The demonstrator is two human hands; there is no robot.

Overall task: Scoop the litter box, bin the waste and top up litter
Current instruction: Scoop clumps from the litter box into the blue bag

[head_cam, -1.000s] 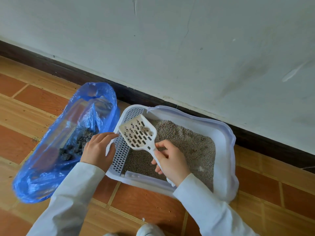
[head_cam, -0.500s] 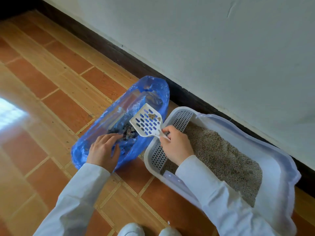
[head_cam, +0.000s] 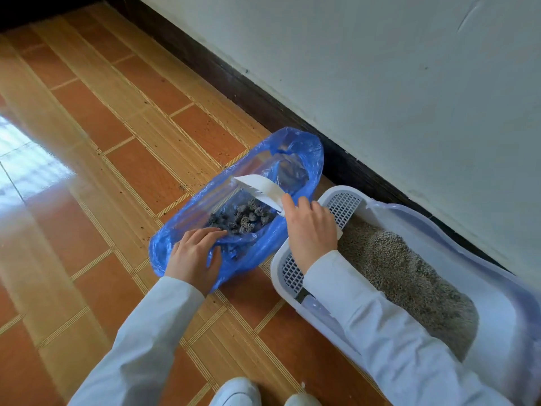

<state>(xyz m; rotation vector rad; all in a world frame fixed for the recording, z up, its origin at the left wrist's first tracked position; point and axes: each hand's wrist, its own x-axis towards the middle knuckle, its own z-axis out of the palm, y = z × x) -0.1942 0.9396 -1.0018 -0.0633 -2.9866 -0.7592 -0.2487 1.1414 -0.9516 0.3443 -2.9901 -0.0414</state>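
Overhead, the right hand point(head_cam: 311, 230) curls round the handle of the white scoop point(head_cam: 259, 189), wrist turned so the blade tips sideways over the mouth of the blue bag point(head_cam: 187, 230). Dark clumps point(head_cam: 243, 216) lie inside the bag on the tiled floor point(head_cam: 87, 200). The left hand point(head_cam: 194, 256) rests on the bag's near edge, seemingly pinching the plastic, though the grip is hard to make out. Just beside it, the litter box point(head_cam: 497, 303) holds grey litter point(head_cam: 409, 273) against the wall point(head_cam: 380, 83).

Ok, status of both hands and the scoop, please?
Left hand grips bag. Right hand holds scoop, tipped over bag. Nothing in the way.
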